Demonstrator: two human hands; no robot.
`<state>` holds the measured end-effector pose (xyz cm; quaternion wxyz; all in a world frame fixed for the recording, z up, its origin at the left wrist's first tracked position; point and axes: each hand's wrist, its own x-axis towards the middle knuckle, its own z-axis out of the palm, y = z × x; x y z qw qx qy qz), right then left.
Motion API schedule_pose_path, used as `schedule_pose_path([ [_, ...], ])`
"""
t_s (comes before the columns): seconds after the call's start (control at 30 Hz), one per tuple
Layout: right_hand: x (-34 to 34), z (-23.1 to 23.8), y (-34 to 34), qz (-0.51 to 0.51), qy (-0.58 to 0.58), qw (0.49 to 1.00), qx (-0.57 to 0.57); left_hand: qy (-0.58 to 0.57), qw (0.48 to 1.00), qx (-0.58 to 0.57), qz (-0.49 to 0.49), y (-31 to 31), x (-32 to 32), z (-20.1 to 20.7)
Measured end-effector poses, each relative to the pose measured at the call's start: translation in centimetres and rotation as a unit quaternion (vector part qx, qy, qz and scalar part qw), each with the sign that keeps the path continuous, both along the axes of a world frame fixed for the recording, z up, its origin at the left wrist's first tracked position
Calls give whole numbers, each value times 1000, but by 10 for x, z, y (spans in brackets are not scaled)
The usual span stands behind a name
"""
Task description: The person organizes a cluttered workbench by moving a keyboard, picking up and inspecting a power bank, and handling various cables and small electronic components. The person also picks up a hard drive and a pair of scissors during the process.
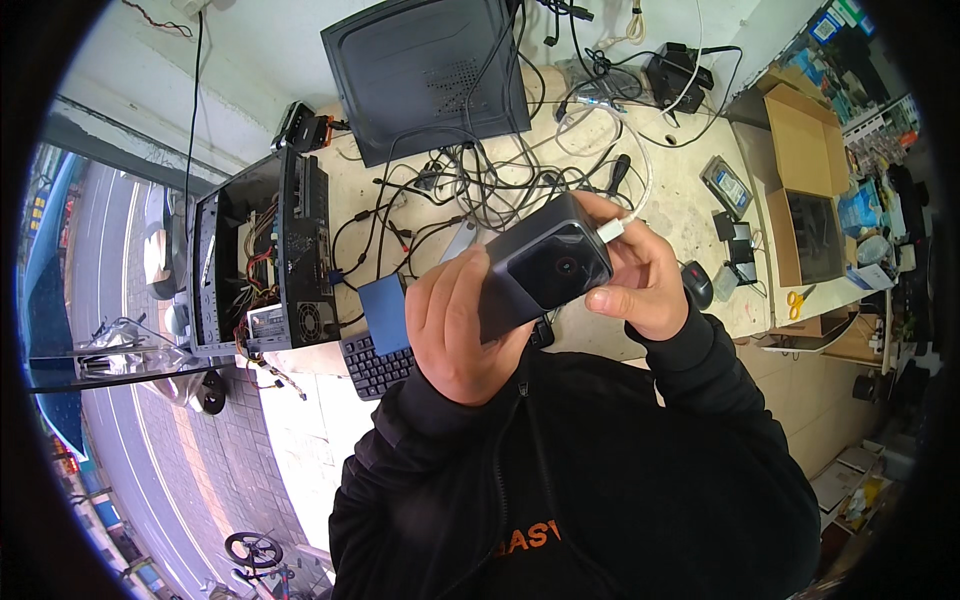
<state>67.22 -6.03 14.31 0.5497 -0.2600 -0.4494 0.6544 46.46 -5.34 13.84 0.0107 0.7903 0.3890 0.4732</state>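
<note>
Above the desk, in front of my chest, a dark grey box-shaped power bank [545, 262] with a glossy black end panel is held up at a tilt. My left hand [455, 325] wraps round its left side, thumb hidden behind it. At the other end my right hand [645, 275] grips it, thumb at the lower corner and fingers behind the upper edge. Between those fingers and the panel sits a white cable plug [610, 231] against the power bank's edge; whether it is fully seated I cannot tell. Its white cable [650, 165] runs up toward the back of the desk.
An opened computer tower [305, 250] stands left, by a blue box [384, 312] and a keyboard [372, 368]. Tangled black cables [470, 180] lie behind, before a black case panel [425, 85]. To the right are a mouse [697, 284], hard drive [727, 187], scissors [797, 303] and open cardboard box [808, 130].
</note>
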Motion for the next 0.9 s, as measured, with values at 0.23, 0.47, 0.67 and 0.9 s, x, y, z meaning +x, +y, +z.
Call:
schedule_pose_path([
  [0.23, 0, -1, 0, -1, 3, 1000, -2, 5, 1000, -5, -1, 1, 0, 1],
  [0.47, -1, -1, 2, -1, -6, 1000, 10, 6, 1000, -12, -4, 1, -1, 1],
  [0.67, -18, 11, 5, -21, 0, 999, -35, -256, 858, -428, -126, -9, -4, 7],
  [0.9, -19, -3, 10, -65, -77, 993, -62, -437, 543, -661, -277, 5, -11, 22],
])
